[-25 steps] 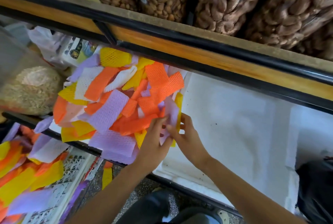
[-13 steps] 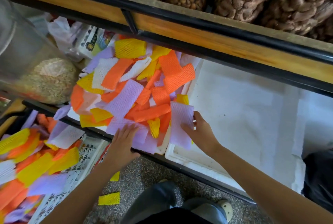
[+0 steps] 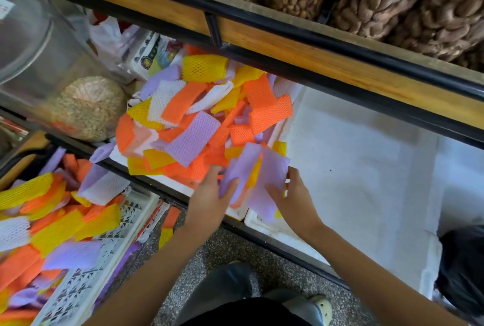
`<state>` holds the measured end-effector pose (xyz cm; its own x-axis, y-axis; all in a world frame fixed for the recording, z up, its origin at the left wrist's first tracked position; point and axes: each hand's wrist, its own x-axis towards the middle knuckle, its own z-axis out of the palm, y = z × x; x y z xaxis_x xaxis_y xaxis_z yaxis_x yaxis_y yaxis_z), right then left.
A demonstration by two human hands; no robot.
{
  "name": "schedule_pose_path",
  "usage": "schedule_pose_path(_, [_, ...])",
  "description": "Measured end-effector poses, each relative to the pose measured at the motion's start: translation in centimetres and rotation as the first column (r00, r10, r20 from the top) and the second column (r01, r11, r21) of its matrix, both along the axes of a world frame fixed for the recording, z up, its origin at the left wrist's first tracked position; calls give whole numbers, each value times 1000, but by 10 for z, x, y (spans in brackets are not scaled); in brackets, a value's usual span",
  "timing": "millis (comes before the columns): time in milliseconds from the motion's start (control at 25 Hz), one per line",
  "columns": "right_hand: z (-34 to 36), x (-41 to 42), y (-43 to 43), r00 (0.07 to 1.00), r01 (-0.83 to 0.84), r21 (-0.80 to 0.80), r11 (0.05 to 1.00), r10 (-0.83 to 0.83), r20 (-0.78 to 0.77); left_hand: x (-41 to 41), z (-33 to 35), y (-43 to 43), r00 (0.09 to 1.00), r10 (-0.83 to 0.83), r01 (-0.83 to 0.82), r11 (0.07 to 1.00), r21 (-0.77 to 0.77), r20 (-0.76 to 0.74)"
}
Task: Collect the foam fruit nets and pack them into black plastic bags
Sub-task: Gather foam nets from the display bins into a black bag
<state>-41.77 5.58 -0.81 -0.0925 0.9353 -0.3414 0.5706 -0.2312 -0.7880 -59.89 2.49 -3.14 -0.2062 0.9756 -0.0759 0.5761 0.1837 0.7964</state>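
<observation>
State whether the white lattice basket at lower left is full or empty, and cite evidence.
Full: foam nets in yellow, orange, purple and white heap over the basket, leaving only its lattice side showing.

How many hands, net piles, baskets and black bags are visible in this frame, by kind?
Hands: 2, left hand gripping a purple net, right hand gripping a second purple net
Net piles: 2, shelf pile, basket pile
White lattice basket: 1
Black bag: 1
Total: 6
</observation>
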Motion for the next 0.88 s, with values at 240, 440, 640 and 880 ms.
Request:
schedule_pose_path(240, [5, -11, 7, 990, -61, 20, 998, 63, -124, 36, 22, -8, 894, -114, 111, 993, 34, 434])
schedule_pose_path(440, [-3, -7, 16, 1000, 4, 30, 1000, -4, 10, -6, 11, 4, 910, -353, 353, 935, 38, 219])
schedule_pose_path(640, [2, -5, 25, 998, 50, 5, 999, -50, 28, -69, -13, 52, 962, -74, 104, 989, 101, -264])
schedule_pose_path(880, [8, 6, 16, 995, 47, 8, 999, -47, 88, -75, -32, 73, 867, -102, 89, 995, -50, -488])
